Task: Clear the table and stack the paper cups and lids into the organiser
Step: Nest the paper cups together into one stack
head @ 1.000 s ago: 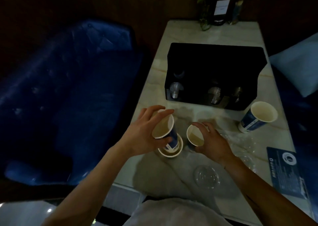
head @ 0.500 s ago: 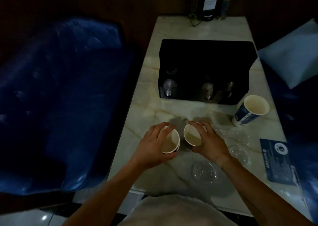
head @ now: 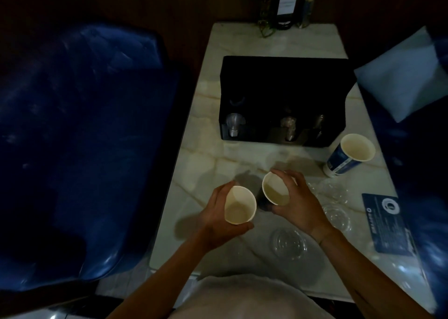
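2 hands, 2 paper cups, held low over the bench.

The left hand (head: 219, 218) grips one paper cup (head: 240, 206) and squashes its rim; the right hand (head: 299, 202) grips another cup (head: 276, 189). They look light and soft, so hold the sides gently. A third cup (head: 349, 157) stands near the black organiser (head: 283, 81). Clear lids (head: 289, 243) lie close to the bench (head: 218, 163) edge, with open room ahead.

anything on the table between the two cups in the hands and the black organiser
Nothing visible. The marble table is bare from the held cups to the black organiser; the third cup stands off to the right.
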{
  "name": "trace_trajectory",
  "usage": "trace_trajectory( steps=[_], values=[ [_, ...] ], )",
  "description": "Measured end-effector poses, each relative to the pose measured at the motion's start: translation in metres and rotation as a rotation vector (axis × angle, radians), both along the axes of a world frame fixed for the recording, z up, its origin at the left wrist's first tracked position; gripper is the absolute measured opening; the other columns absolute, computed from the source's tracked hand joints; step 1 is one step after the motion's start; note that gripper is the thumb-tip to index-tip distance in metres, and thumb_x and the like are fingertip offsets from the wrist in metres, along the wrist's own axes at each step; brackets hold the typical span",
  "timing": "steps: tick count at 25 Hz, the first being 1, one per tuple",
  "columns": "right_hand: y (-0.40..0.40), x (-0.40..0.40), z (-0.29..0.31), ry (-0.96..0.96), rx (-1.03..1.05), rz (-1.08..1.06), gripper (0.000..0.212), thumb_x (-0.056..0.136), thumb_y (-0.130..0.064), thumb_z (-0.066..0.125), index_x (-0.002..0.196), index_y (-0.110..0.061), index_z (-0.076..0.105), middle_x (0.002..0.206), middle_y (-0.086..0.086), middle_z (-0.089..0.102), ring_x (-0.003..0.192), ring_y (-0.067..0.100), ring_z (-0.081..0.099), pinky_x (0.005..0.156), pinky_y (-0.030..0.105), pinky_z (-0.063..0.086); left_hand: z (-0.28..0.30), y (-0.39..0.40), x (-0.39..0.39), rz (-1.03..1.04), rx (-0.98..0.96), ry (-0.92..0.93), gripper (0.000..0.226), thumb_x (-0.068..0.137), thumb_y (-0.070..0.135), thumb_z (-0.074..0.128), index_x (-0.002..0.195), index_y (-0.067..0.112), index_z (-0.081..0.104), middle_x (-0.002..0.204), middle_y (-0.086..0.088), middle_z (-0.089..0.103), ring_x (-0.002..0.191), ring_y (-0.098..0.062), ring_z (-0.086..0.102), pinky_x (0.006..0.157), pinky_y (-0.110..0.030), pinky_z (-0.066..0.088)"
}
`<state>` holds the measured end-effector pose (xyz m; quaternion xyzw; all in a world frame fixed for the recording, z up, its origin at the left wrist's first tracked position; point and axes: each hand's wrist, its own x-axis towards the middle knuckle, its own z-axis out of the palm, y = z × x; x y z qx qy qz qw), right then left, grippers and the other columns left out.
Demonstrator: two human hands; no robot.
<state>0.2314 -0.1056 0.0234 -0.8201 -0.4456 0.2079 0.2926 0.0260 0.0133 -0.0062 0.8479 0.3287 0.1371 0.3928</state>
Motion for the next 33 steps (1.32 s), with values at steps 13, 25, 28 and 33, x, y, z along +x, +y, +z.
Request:
trace_trajectory(
  steps=[13,25,28,33],
  values=[
    [0.001,-0.041,0.094,-0.174,0.319,0.164,0.095,0.063,-0.050,0.075,0.142,-0.052,0.022,0.141,-0.026,0.021,0.129,-0.003,0.032,0.095,0.011,0.036,0.000,0.001,0.006,0.014,-0.109,-0.044,0.096,0.050,0.061,0.084,0.130,0.049,0.034,0.132,0.023,0.047,0.117,-0.003,0.052,0.092,-0.023,0.050],
    [0.027,-0.081,0.027,-0.101,0.077,0.169,0.082,0.065,-0.058,0.064,0.140,-0.048,0.029,0.143,-0.016,0.029,0.125,0.011,0.034,0.096,0.033,0.047,-0.015,0.008,-0.001,-0.011,-0.202,-0.137,0.105,0.048,0.061,0.090,0.137,0.048,0.035,0.133,0.024,0.050,0.122,-0.002,0.054,0.097,-0.032,0.053],
    [0.029,-0.085,0.014,-0.079,0.075,0.154,0.083,0.066,-0.054,0.068,0.140,-0.047,0.031,0.143,-0.013,0.033,0.127,0.015,0.034,0.102,0.038,0.045,-0.017,0.012,-0.003,-0.047,-0.222,-0.132,0.103,0.049,0.061,0.088,0.134,0.054,0.032,0.134,0.026,0.048,0.124,0.000,0.052,0.099,-0.024,0.049],
    [0.027,-0.088,0.002,-0.033,0.048,0.137,0.088,0.065,-0.063,0.072,0.140,-0.049,0.028,0.145,-0.019,0.028,0.129,0.010,0.031,0.099,0.034,0.047,-0.023,0.019,-0.005,-0.068,-0.287,-0.120,0.094,0.049,0.053,0.091,0.125,0.061,0.037,0.126,0.035,0.052,0.115,0.010,0.054,0.088,-0.011,0.048]
  ],
)
